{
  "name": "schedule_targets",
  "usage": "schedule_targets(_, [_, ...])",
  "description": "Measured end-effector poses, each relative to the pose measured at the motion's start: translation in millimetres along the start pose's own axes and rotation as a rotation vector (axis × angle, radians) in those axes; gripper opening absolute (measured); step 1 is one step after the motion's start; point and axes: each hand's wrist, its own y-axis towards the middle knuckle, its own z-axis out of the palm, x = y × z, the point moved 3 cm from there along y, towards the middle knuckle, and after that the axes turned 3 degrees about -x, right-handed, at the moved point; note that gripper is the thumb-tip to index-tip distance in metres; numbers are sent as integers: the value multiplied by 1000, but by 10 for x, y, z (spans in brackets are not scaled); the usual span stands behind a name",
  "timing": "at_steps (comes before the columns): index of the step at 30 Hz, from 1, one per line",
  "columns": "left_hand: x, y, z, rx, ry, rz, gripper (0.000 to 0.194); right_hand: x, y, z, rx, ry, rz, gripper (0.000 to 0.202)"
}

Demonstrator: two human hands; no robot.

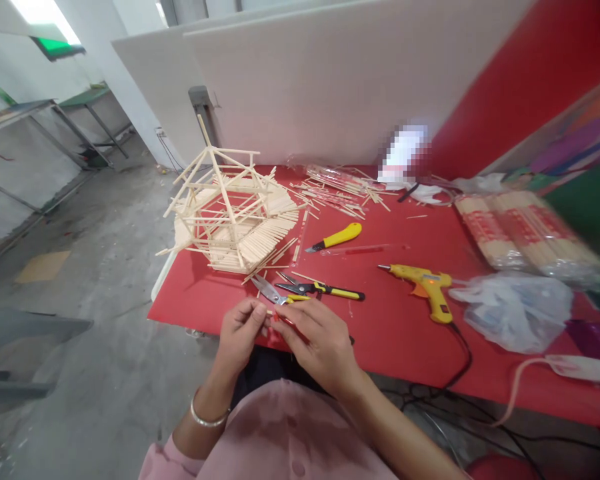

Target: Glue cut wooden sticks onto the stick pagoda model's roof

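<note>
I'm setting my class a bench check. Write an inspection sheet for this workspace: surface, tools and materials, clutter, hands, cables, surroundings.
Surface: red table, strewn with sticks.
Tools and materials: stick model; glue gun showing an orange light; cutter knife, blade exposed; pliers beside scissors.
Clutter: loose sticks towards the back; crumpled plastic bag at right.
Hands: left hand pinches a short stick; right hand is close beside it, its hold unclear.
Cables: black cord runs from the glue gun over the front edge.
Surroundings: white panel behind; grey floor at left.
</note>
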Motion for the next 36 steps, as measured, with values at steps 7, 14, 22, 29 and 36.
schedule_targets(7, [-4, -43, 149, 75, -95, -66, 33, -25, 50, -58, -98, 28, 21, 9])
schedule_targets(14, [159, -110, 447, 121, -479, -362, 31, -12, -69, -94, -211, -48, -72, 15])
schedule_targets(22, [10, -49, 385, -33, -442, -241, 32, -1111, -233, -975, -80, -760, 465, 34])
schedule_targets(29, [-63, 3, 281, -64, -465, -191, 33, -1998, -528, -1408, 178, -908, 969, 23])
schedule_targets(36, [-107, 45, 153, -102, -523, -172, 34, -2185, -588, -1458, -1, -585, 961, 30])
